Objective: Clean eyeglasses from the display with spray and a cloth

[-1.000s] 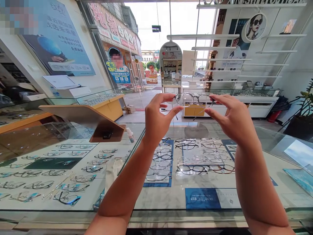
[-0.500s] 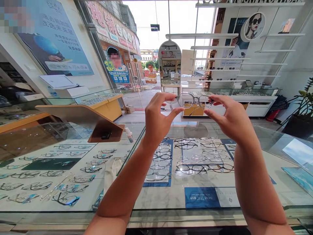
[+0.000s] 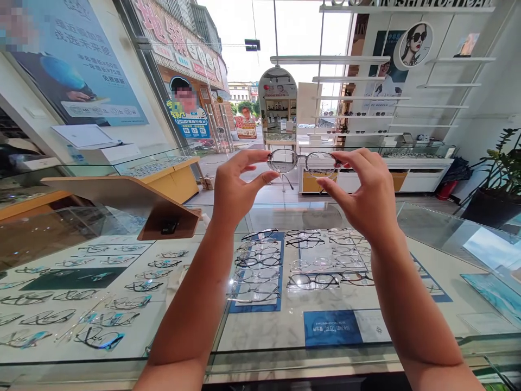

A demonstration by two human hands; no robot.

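Note:
A pair of round, thin-rimmed eyeglasses (image 3: 302,157) is held up in the air above the glass counter, its lenses facing across the room. My left hand (image 3: 240,182) grips the left end of the frame between thumb and fingers. At the right end, my right hand (image 3: 362,187) pinches the frame near the hinge. One temple arm slants down below the left lens. Beneath my hands, rows of eyeglasses (image 3: 313,281) lie inside the glass display case (image 3: 264,339), some on a blue sheet (image 3: 233,307).
A tilted wooden-backed stand (image 3: 122,201) rises from the counter at left. More frames (image 3: 100,338) fill the left case section. A blue-and-white card (image 3: 334,328) lies near the front. Beyond stand an arched mirror (image 3: 279,108), wall shelves (image 3: 350,99) and a potted plant (image 3: 494,190).
Both hands have moved left with the eyeglasses, which now face more squarely forward and sit more level. The hands are slightly farther apart. The view has shifted a little.

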